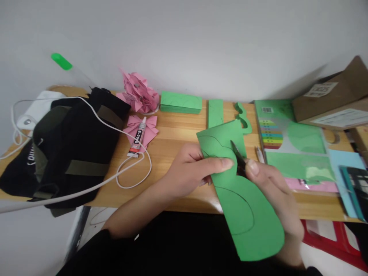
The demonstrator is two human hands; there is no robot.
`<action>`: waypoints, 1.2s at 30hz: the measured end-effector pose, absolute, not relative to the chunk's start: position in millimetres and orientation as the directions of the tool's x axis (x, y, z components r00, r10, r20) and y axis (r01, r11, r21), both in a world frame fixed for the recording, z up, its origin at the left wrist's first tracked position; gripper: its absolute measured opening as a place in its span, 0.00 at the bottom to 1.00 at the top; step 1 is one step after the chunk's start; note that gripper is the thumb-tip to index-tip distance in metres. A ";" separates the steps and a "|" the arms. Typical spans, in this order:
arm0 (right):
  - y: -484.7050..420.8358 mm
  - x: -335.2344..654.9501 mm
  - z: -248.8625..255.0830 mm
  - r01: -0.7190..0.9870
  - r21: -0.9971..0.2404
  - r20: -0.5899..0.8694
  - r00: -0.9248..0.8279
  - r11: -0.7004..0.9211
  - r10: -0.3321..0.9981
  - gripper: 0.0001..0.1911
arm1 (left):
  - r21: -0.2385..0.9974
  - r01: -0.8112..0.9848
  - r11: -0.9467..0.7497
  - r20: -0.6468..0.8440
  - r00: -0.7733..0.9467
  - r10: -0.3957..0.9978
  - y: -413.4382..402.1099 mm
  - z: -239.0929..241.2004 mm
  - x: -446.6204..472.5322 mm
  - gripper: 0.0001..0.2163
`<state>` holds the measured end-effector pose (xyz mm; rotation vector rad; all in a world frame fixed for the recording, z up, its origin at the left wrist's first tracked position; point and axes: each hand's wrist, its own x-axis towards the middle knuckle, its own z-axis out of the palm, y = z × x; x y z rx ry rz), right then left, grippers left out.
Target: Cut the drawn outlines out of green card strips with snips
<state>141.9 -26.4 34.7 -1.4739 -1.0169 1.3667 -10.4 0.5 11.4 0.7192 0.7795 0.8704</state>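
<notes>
My left hand (198,165) pinches a folded sheet of green paper (250,218) near its middle, thumb on top. Curved pencil lines run across the paper, and its right edge is cut into a wavy outline. In my right hand (270,188) is a pair of dark scissors (239,159), closed around mostly out of sight. Its blade lies at the paper's upper right edge, close to my left thumb. A strip of the paper hangs partly cut away beyond the blade. The scissor handles are hidden by my right fingers.
Behind are a green paper stack (181,102), a green strip (215,113), curvy green scraps (243,119) and pink folded paper (139,92). A glue tube (138,138), white cable (117,188) and black bag (77,145) lie left. A paper pack (299,138) and cardboard box (333,96) stand right.
</notes>
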 end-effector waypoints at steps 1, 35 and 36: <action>-26.6 141.2 35.0 0.002 -0.954 -0.300 0.078 -0.301 0.951 0.25 | 0.803 -0.383 0.456 -0.286 0.423 0.860 0.4 11.5 -10.5 0.14; -28.2 161.1 17.5 -0.172 -0.894 -0.331 -0.368 -0.414 0.869 0.23 | 0.799 -0.316 0.512 -0.267 0.576 0.773 7.9 12.7 -18.8 0.08; -28.7 161.3 17.1 -0.172 -0.894 -0.331 -0.369 -0.414 0.868 0.24 | 0.799 -0.324 0.506 -0.261 0.572 0.778 7.7 13.4 -18.8 0.09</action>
